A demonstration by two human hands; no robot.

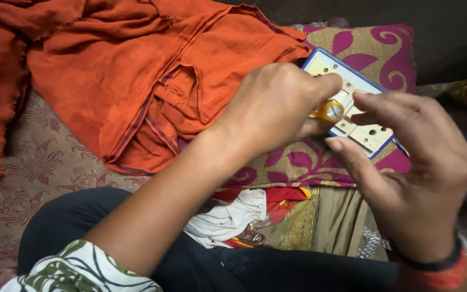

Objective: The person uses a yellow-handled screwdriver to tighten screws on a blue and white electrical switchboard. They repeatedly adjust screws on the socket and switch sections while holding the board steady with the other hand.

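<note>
Person sitting cross-legged, both hands working over blue-edged switch plate (367,135). Plate lying tilted on purple-and-tan patterned cushion (385,51); cream face showing round holes and rectangular cut-outs. Left hand (274,105) pinching small yellow-orange tool with round metal tip (329,110), pressing it against plate's middle. Right hand (412,162) hovering open beside plate's near edge, fingers spread, gripping nothing. Orange cloth (125,70) lying crumpled just behind.

Matt orange cotton cloth (136,70), loosely woven, frayed at the edges. Woven patterned cushion cover (374,54), faintly shiny magenta on tan. Smooth cream plastic switch plate (360,116), glossy blue rim. Translucent glossy yellow plastic tool handle (328,111), dull metal cap.
</note>
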